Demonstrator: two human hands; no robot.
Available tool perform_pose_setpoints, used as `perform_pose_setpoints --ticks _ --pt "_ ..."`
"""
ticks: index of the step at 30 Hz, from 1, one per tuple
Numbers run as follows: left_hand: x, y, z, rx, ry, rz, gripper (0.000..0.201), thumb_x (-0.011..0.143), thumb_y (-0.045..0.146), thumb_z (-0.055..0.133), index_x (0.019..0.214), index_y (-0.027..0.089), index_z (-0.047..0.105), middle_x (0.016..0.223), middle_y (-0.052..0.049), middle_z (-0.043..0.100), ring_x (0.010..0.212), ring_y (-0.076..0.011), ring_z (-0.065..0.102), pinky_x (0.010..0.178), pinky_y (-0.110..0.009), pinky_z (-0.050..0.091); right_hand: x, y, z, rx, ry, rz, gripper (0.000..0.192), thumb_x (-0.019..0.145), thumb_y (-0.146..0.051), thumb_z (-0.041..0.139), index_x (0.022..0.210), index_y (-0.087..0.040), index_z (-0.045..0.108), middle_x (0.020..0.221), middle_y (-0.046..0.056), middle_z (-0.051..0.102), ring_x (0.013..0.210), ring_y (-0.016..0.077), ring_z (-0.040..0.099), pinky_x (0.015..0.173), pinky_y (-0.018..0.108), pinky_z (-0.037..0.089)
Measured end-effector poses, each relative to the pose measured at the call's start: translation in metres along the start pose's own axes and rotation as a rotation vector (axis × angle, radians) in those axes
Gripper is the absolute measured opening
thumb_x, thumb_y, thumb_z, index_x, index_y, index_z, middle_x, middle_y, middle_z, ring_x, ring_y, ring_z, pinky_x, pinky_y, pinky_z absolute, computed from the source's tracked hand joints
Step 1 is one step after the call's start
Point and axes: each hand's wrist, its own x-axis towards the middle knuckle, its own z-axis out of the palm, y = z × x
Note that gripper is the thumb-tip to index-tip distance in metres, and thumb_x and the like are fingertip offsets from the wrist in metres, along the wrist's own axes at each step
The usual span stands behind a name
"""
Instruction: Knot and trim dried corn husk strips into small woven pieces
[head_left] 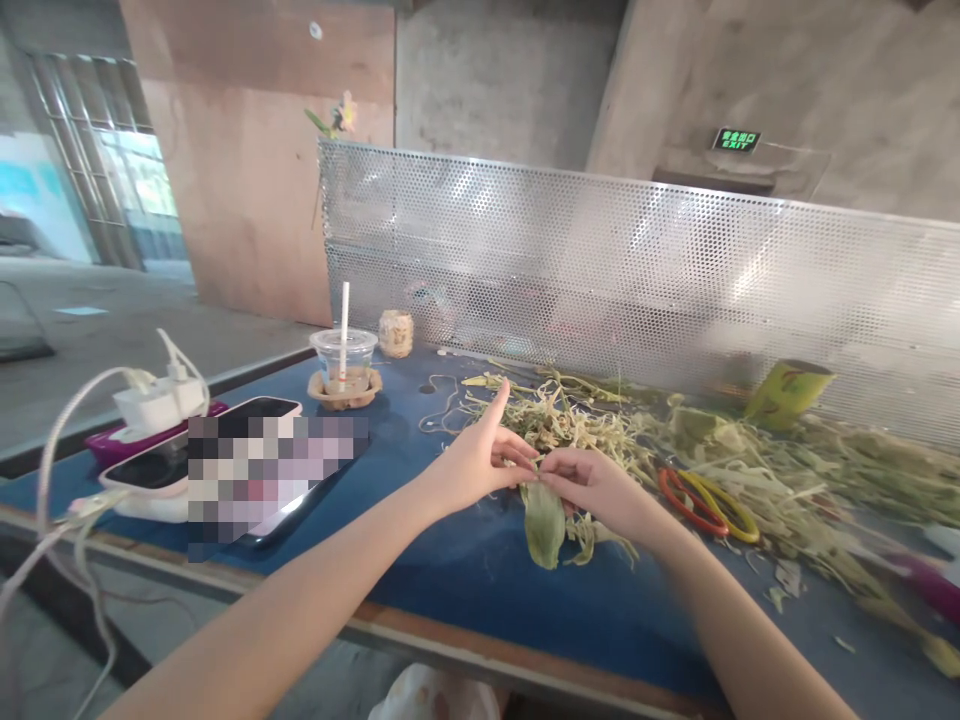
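A broad pale-green dried leaf, like a corn husk (544, 525), hangs over the blue table between my hands. My left hand (480, 455) pinches its upper end with the fingertips, the thumb sticking up. Right beside it, my right hand (589, 480) is closed on the same end, thumb and forefinger together. The fingertips of both hands nearly meet, and the exact grip is partly hidden. Just behind them lies a heap of shredded dry husk strips (577, 425). Scissors with red-orange and yellow handles (709, 505) rest to the right of my right hand.
A perforated metal screen (525, 240) stands behind the blue table (450, 590). At left are a plastic cup with a straw (345, 360), a phone (150, 465), a partly blurred-out device, and a charger (161, 400) with cables. More husks (795, 470) and a yellow-green cylinder (787, 393) are at right.
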Motion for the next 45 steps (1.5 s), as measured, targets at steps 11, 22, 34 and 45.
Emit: perform_pose_setpoints --ticks 11,22,34,45 --pt "0.001 -0.007 0.007 0.144 -0.06 -0.047 0.092 0.075 0.016 0.054 0.136 0.017 -0.014 0.072 -0.001 0.061 0.062 -0.0139 0.057 0.06 -0.028 0.044 -0.003 -0.008 0.0 -0.583 0.052 -0.099 0.015 0.079 -0.019 0.042 0.068 -0.018 0.052 0.052 -0.005 0.039 0.049 0.0077 0.034 0.05 0.019 0.026" --pt "-0.004 0.001 0.012 0.495 -0.028 0.185 0.075 0.082 0.01 0.038 0.137 0.021 -0.011 0.085 -0.007 0.063 0.08 -0.0181 0.055 0.076 -0.032 0.04 0.0 0.0 0.004 0.004 -0.029 0.041 0.032 0.083 -0.04 0.04 0.062 -0.016 0.044 0.053 -0.004 0.045 0.047 0.0063 0.04 0.049 0.02 0.035" --pt "-0.004 0.004 0.008 0.519 -0.037 0.278 0.065 0.082 0.013 0.04 0.138 0.026 0.01 0.087 -0.007 0.062 0.081 -0.0182 0.055 0.076 -0.032 0.042 0.007 0.015 0.007 0.366 0.014 0.108 0.036 0.074 -0.051 0.051 0.071 -0.015 0.051 0.053 -0.003 0.049 0.044 0.005 0.037 0.046 0.019 0.029" --pt "0.002 -0.006 -0.001 -0.324 -0.065 -0.293 0.107 0.057 0.023 0.075 0.138 0.013 0.005 0.081 -0.008 0.066 0.046 -0.0099 0.053 0.046 -0.025 0.04 -0.004 -0.009 -0.001 -0.514 0.035 -0.178 0.023 0.082 -0.024 0.04 0.062 -0.017 0.05 0.055 -0.003 0.042 0.052 0.0083 0.038 0.05 0.02 0.029"
